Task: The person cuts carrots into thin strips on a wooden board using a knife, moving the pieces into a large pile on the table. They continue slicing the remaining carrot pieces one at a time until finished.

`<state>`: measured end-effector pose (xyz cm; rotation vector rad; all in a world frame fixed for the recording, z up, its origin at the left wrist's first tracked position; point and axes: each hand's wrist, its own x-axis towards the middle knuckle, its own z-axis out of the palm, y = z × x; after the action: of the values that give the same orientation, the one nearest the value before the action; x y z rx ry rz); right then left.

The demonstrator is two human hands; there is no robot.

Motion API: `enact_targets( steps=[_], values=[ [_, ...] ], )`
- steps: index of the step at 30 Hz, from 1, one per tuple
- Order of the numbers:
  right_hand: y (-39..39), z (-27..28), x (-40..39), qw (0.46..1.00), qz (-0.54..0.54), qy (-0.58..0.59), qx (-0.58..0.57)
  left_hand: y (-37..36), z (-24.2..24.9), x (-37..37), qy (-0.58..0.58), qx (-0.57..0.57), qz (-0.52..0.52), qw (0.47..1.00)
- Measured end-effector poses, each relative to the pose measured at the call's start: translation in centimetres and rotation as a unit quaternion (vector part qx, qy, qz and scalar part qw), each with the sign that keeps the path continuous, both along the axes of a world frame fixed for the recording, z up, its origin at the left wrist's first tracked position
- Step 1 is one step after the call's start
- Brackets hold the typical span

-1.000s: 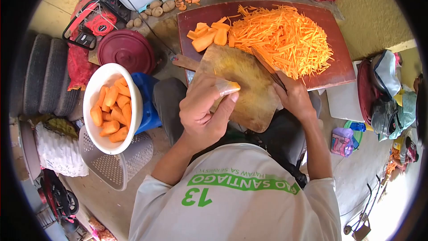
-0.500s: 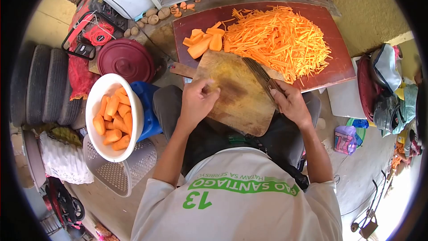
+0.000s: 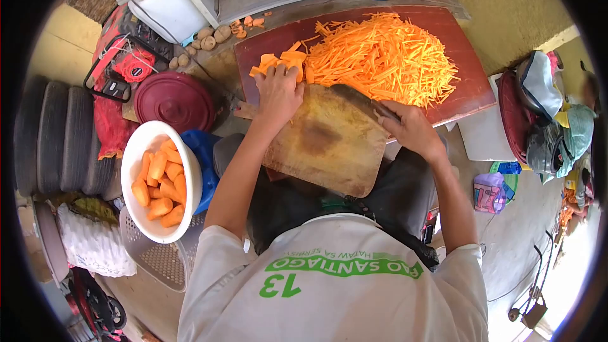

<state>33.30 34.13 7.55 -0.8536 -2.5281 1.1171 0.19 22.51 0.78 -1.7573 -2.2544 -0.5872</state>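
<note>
My left hand (image 3: 280,96) reaches past the far left corner of the wooden cutting board (image 3: 326,145), its fingers apart and bent over peeled carrot pieces (image 3: 292,57). The fingertips touch the pieces, and their undersides are hidden. In my right hand (image 3: 413,128) is a knife (image 3: 358,100) with a dark blade, lying along the board's far edge. The board rests across my lap, with a dark stain in its middle. Right beyond the knife rises a large heap of carrot strips (image 3: 386,57) on a dark red tabletop (image 3: 465,82).
To the left, a white basin (image 3: 131,206) of peeled carrots stands above a grey perforated basket (image 3: 142,247), beside a blue container (image 3: 206,152). A maroon lid (image 3: 174,106), a red machine (image 3: 134,66) and stacked tires (image 3: 50,136) lie farther left. A white shelf (image 3: 285,0) stands ahead.
My left hand has moved forward from over the board to the carrot pieces. My right hand keeps the knife, which has turned flatter along the board's far edge. The view has shifted slightly.
</note>
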Motion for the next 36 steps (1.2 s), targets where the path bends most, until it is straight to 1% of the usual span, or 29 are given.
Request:
enact_targets(
  steps=[1,2,3,6,7,9,10,11,13,15,19,20,22,25,27,30,31,33,34,36],
  values=[
    [0.4,0.9,-0.2,0.999,-0.024,-0.025,0.003,0.4,-0.2,-0.1,0.002,-0.016,0.008,1.000],
    [0.8,1.5,-0.4,0.998,-0.046,-0.050,0.006,0.7,-0.4,0.0,0.013,-0.005,0.007,1.000],
    [1.0,1.2,-0.3,0.998,-0.060,-0.027,0.018,0.8,-0.8,0.2,0.024,0.007,0.006,1.000],
    [-0.3,1.9,-0.2,0.995,-0.085,0.029,-0.032,0.7,0.5,1.4,0.028,0.030,-0.018,0.999],
    [-0.7,1.2,0.1,0.993,-0.086,0.055,-0.052,0.6,0.9,1.8,0.023,0.034,-0.031,0.999],
    [-1.5,-1.1,0.6,0.993,-0.052,0.109,-0.018,1.5,0.2,1.2,0.015,0.044,-0.072,0.996],
    [-2.1,-1.0,0.5,0.990,-0.034,0.136,0.001,2.0,0.1,1.0,0.011,0.050,-0.093,0.994],
    [-2.6,-0.3,1.1,0.996,-0.030,0.070,-0.056,2.3,0.1,0.8,0.001,0.021,-0.092,0.996],
    [-3.6,0.8,1.5,0.996,-0.023,0.040,-0.074,3.1,0.1,0.5,-0.020,-0.034,-0.090,0.995],
    [-4.1,0.8,2.0,0.995,-0.018,0.018,-0.091,3.4,-0.2,0.3,0.021,-0.028,-0.108,0.994],
    [-5.0,0.6,2.7,0.994,-0.036,0.032,-0.096,3.1,-0.1,0.6,0.069,-0.043,-0.137,0.987],
    [-5.1,0.5,2.9,0.994,-0.040,0.030,-0.098,2.8,0.4,0.9,0.078,-0.024,-0.146,0.986],
    [-5.4,0.3,2.9,0.994,-0.047,0.032,-0.096,1.2,1.5,2.2,0.097,0.014,-0.163,0.982],
    [-5.9,0.3,2.7,0.993,-0.058,0.043,-0.092,-2.6,3.3,5.8,0.110,0.021,-0.165,0.980],
    [-6.4,0.6,1.8,0.992,-0.056,0.047,-0.100,-5.0,2.1,8.7,0.058,0.009,-0.169,0.984],
    [-6.6,1.1,0.2,0.991,-0.020,0.003,-0.133,-6.4,0.9,11.2,-0.002,0.008,-0.159,0.987],
    [-6.9,0.7,-0.2,0.993,-0.003,0.026,-0.118,-6.7,0.7,11.4,-0.017,0.013,-0.152,0.988],
    [-7.2,-0.4,-0.8,0.993,0.028,0.074,-0.086,-6.7,-0.6,11.0,-0.061,0.056,-0.146,0.986],
    [-7.2,-0.5,-0.9,0.993,0.033,0.069,-0.088,-6.6,-1.1,10.8,-0.084,0.077,-0.144,0.983],
    [-7.1,-0.8,-1.0,0.993,0.041,0.059,-0.097,-7.5,-1.9,9.8,-0.101,0.046,-0.157,0.981]
  ],
)
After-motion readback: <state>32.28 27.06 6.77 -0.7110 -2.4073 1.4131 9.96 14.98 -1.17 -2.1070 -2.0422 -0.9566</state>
